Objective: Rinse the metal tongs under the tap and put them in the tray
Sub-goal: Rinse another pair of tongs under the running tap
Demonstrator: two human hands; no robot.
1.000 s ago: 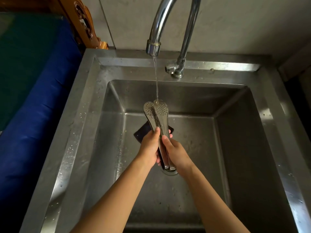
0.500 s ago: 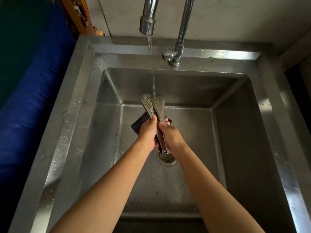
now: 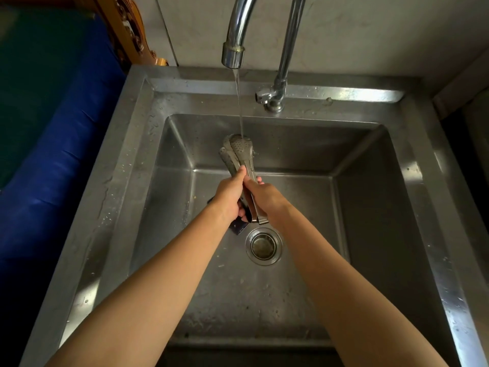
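Observation:
The metal tongs (image 3: 239,152) point away from me over the steel sink (image 3: 370,207), their perforated tips under a thin stream of water from the tap (image 3: 234,49). My left hand (image 3: 229,200) grips the tongs' handle from the left. My right hand (image 3: 264,197) grips the handle from the right, thumb along the top. The hinged end (image 3: 260,218) sticks out below my hands. No tray is in view.
A dark sponge or cloth (image 3: 238,227) lies on the sink floor under my left hand, beside the round drain (image 3: 263,246). The tap's valve (image 3: 270,98) stands on the back rim. A blue and green cloth (image 3: 53,128) covers the surface to the left.
The tongs' tips have closed together and stayed under the stream. Both hands keep their hold. The camera has shifted, so the drain now shows below the hands.

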